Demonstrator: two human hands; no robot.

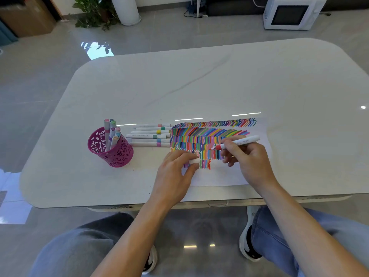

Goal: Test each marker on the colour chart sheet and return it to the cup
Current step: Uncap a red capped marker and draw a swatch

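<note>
red marker (239, 141) pinched in right hand (247, 158), tip on colour chart sheet (225, 176); cap (194, 161) pinched in left hand (175, 176). keep grip low and steady, lay one short stroke, recap, drop into cup (110, 148).

One view only: head cam, wide-angle, worn at the near long edge of the table (219, 86), facing forward and steeply down. Close range: colour chart sheet (219, 176) mid-frame, shoes (249, 242) at the bottom. Far end catches floor (50, 86), plant (95, 13) left, microwave (289, 13) right. Table edges bow.
</note>
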